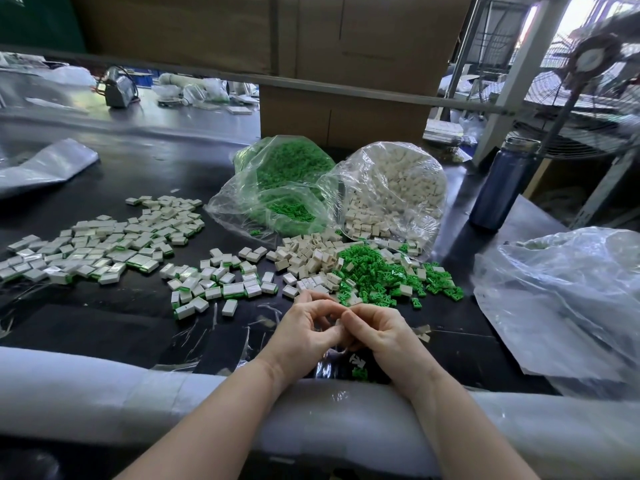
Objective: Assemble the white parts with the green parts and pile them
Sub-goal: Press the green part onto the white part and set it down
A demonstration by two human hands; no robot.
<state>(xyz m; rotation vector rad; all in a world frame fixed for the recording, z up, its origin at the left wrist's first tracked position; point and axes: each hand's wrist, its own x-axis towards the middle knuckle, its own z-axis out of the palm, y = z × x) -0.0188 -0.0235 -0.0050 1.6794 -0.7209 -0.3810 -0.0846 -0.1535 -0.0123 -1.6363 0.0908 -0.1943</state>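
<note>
I am bringing my left hand (304,329) and right hand (377,332) together at 6 o'clock, fingers curled around what I judge is 1 part pair, mostly hidden, while loose green parts (377,275) and white parts (304,258) are lying within reach at 12 o'clock and finished pieces (104,244) are piling at 10 o'clock.

White parts (304,258) heaped beside loose green parts (377,275).

No text, label, brand, number or sign can be read anywhere here. The cardboard boxes (311,46), the plastic bags (391,188) and the blue bottle (498,188) show no legible writing.
</note>
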